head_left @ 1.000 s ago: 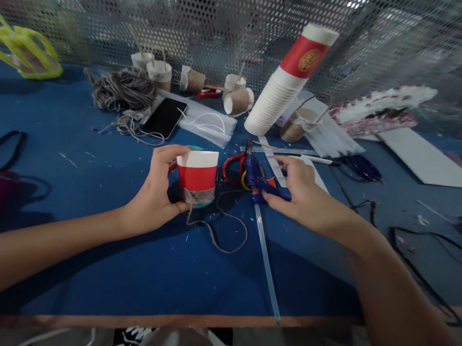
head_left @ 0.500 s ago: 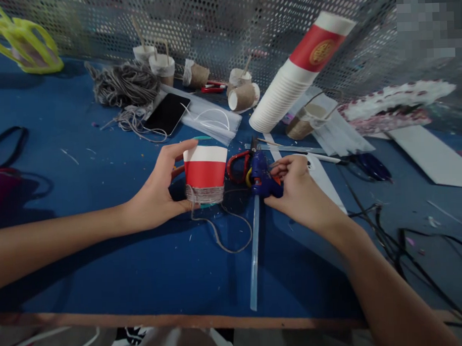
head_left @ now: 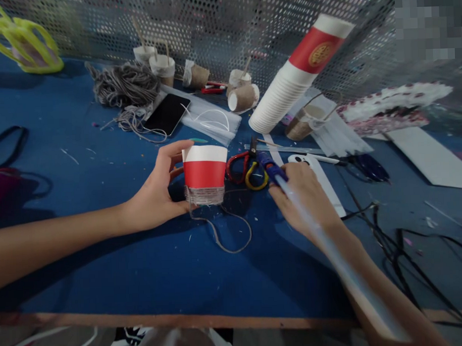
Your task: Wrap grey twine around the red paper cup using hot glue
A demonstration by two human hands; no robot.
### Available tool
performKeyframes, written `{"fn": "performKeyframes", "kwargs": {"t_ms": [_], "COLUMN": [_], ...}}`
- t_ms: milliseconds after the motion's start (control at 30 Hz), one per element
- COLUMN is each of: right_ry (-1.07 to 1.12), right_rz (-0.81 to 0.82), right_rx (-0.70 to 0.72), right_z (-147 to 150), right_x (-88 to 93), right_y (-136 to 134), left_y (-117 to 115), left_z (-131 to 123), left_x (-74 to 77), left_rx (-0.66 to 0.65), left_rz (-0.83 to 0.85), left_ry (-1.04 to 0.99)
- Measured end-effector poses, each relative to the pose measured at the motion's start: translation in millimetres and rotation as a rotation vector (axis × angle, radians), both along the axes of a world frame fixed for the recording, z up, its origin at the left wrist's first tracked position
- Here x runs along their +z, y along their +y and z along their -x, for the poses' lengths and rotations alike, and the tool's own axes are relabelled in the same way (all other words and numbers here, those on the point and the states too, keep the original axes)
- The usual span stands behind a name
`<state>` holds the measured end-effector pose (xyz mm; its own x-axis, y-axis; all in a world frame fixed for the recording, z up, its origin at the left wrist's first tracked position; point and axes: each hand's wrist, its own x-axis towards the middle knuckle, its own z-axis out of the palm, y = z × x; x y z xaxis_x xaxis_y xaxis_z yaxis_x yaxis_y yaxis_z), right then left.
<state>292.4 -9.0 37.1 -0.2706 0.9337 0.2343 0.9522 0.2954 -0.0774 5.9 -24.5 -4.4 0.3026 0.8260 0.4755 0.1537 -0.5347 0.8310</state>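
My left hand [head_left: 159, 188] grips a red and white paper cup [head_left: 205, 169] from its left side. Grey yarn [head_left: 205, 195] is wound round the cup's lower end, and a loose tail of it loops onto the table. In my right hand [head_left: 300, 193] is a blue hot glue gun [head_left: 269, 166], fingers closed round it. A long clear glue stick [head_left: 312, 220] sticks out of the gun's back and lies over my right forearm, blurred. Between my hands rest scissors [head_left: 257, 176] with one red and one yellow handle loop.
Behind stands a leaning stack of paper cups [head_left: 281, 93]. A grey yarn bundle [head_left: 125, 83], a phone [head_left: 168, 114] and several small brown cups [head_left: 243, 97] lie along the back by a perforated metal screen [head_left: 218, 27]. Black cables [head_left: 381, 238] trail at right.
My right hand has turned the glue gun, swinging its glue stick from over the table to across my forearm. The scissors' yellow loop is uncovered. My left hand and the cup stay nearly still.
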Motion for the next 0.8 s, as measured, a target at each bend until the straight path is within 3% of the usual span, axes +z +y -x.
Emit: {"fn": "performKeyframes", "kwargs": {"t_ms": [133,233,400,533,667,800], "right_ry": [0.246,0.545,1.135,1.073,0.88,0.838], "right_rz": [0.04,0.167,0.459,0.654,0.645,0.601], "right_rx": [-0.11,-0.226,-0.002,0.054,-0.004,0.017], "right_z": [1.0,2.5,5.5,9.0,14.9,20.9], "right_x": [17.1,31.4,40.4,36.1,29.4,23.2], "right_y": [0.9,-3.3,-14.1,-21.7,-27.1,-29.9], "left_y": [-0.6,0.1,1.0,1.0,1.5,1.3], "left_z": [-1.8,-1.9,1.1,3.9,4.9,4.4], "left_x": [2.8,3.0,1.5,3.5,4.9,4.9], "left_rx": [-0.021,-0.016,0.013,0.062,0.107,0.095], "left_rz": [0.007,-0.004,0.008,-0.04,-0.09,-0.144], "left_ry": [-0.027,-0.028,0.043,0.126,0.176,0.192]}}
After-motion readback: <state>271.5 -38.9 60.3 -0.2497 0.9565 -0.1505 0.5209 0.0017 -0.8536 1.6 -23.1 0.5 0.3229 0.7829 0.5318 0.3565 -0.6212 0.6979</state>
